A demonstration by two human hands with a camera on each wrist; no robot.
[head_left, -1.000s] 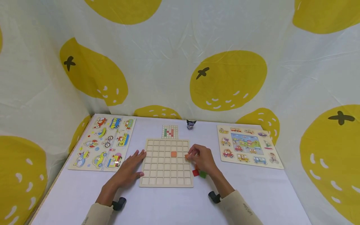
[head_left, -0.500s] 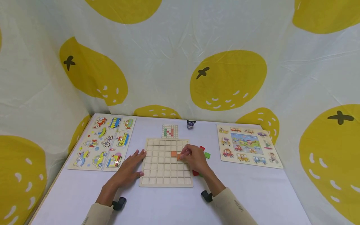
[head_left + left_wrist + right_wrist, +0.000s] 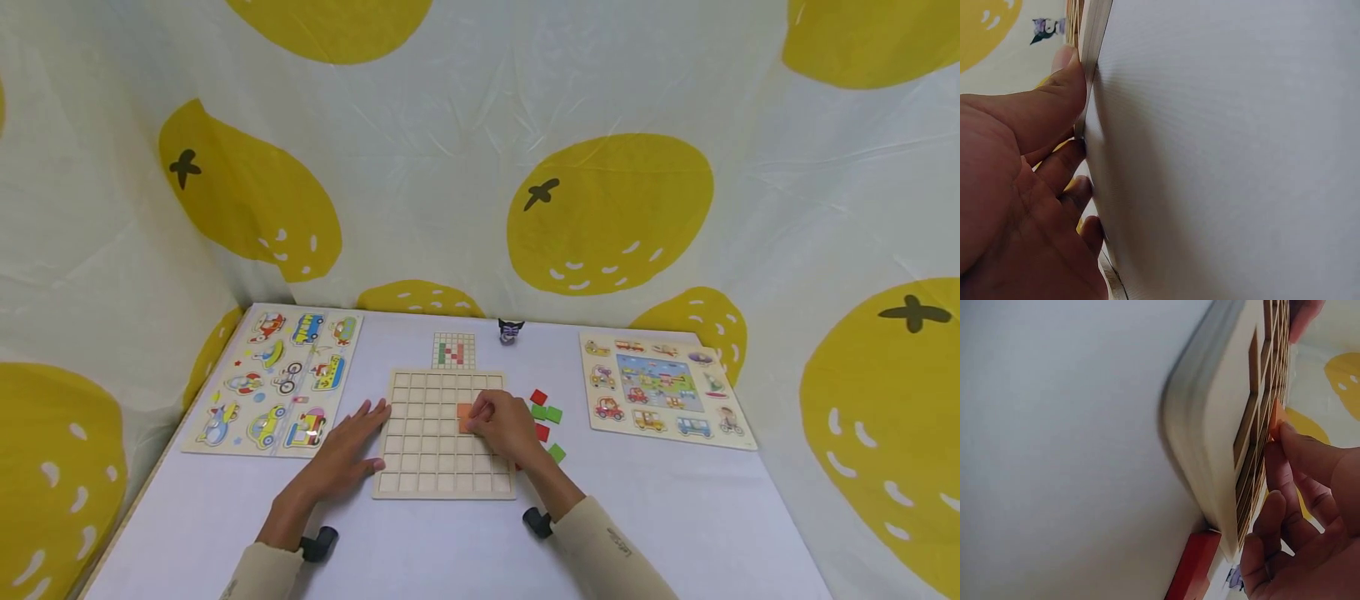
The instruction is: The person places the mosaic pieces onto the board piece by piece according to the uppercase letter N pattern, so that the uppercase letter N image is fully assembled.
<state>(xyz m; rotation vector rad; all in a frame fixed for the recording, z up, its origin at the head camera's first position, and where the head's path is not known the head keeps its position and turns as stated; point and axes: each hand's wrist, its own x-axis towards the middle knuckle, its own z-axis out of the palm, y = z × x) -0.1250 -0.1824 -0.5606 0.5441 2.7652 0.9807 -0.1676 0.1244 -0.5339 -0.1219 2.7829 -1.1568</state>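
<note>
Orange tile point(image 3: 462, 426) pinched over the board point(image 3: 427, 464).
Right hand point(image 3: 506, 426) is slanted inward, fingers clamped on the square, tilted tile; left hand point(image 3: 342, 452) is laid, fingers apart, along the board's left edge.

Left grip point(image 3: 341, 454): person's bare hand, back uppermost, fingers extended forward, thumb set apart. Right grip point(image 3: 502, 425): bare hand, thumb and fingertip set in a pinch, other fingers bent. Left arm point(image 3: 266, 567) and right arm point(image 3: 592, 537): long-sleeved, both angled forward and inward.

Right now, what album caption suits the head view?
Right hand pinches orange tile over gridded board; left hand touches its edge.
</note>
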